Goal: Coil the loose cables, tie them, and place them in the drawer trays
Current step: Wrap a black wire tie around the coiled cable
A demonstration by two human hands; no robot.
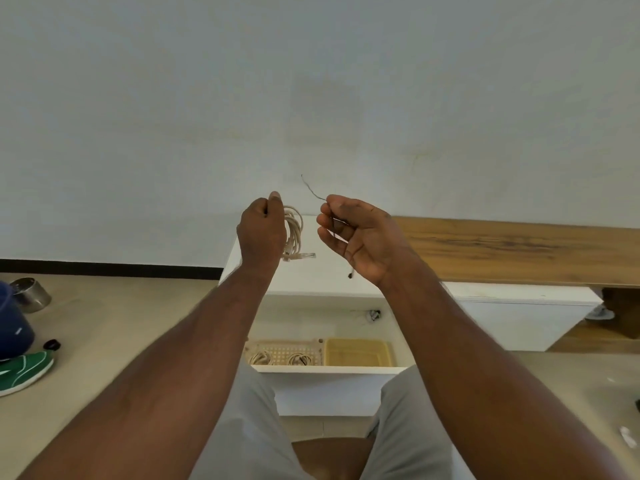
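My left hand [261, 230] grips a coiled beige cable [294, 233], held up in front of the wall; its clear plug sticks out at the bottom. Just to the right, my right hand [356, 233] pinches a thin dark twist tie [313, 192], one end poking up and the other hanging below my palm. Below my hands an open white drawer [329, 368] holds a beige perforated tray [277, 348] with two coiled cables [259, 358] in it and a yellow tray [360, 351] beside it.
A wooden top [519, 251] runs to the right over the white cabinet [512, 317]. On the floor at left lie a green shoe [24, 372], a blue container [10, 323] and a metal tin [31, 294]. My knees flank the drawer.
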